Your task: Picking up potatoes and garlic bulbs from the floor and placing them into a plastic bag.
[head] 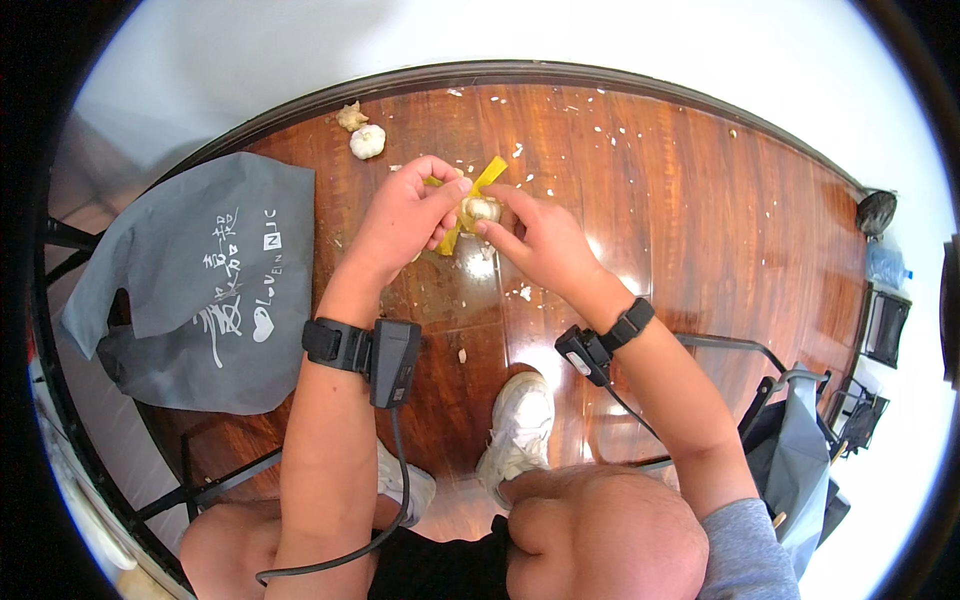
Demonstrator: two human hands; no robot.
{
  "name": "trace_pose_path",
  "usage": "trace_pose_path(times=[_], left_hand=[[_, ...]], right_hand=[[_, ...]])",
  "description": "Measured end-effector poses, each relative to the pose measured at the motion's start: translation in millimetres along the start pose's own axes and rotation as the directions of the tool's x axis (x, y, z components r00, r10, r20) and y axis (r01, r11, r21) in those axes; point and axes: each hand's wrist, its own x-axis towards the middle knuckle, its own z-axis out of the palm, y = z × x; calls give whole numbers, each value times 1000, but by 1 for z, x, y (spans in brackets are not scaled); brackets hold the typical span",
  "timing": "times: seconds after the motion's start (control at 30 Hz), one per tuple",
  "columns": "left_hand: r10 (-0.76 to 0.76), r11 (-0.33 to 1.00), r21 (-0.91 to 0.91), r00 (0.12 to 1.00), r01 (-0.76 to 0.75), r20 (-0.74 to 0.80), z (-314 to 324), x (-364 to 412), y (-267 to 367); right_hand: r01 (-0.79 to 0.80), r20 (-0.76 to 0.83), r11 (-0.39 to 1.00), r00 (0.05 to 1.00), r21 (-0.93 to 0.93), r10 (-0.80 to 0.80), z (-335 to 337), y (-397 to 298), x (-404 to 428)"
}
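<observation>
A whitish garlic bulb [482,210] sits between the thumb and fingers of my right hand [541,232]. Beside it, my left hand [417,210] has its thumb pressed toward the curled index finger. A small pale bit shows at those fingertips, but whether they pinch it is unclear. Yellow strips of thin material [491,174] show behind and below the bulb, partly covered by my fingers. Beyond my left hand, a second whole garlic bulb [367,141] rests on the wooden floor [675,202], close to a knobbly piece of ginger [351,117].
White flakes of skin [525,292] are scattered over the floor. A grey fabric bag [255,300] bearing writing lies at left. My shoe [517,420] is below my hands. A folding chair frame [731,343] and grey cloth [799,450] stand right, with a blue plastic bottle [886,264] farther off.
</observation>
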Motion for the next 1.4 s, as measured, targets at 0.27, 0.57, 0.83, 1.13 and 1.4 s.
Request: trace_pose_path(times=[0.27,0.57,0.83,1.13,1.4], left_hand=[[51,997,-66,998,-48,43,4,-1,12],[116,982,-158,991,-105,63,11,-1,10],[149,987,-58,987,-152,-55,14,3,2],[50,936,346,998,-58,29,13,-10,26],[-40,995,88,999,37,36,-56,-30,21]], right_hand=[[-92,-110,981,988,173,112,-13,-3,3],[-161,-239,983,954,90,179,-34,-8,8],[-141,-256,958,945,250,206,-33,-5,11],[-112,-76,870,983,481,168,-24,-20,44],[-190,174,731,980,655,99,9,-56,84]])
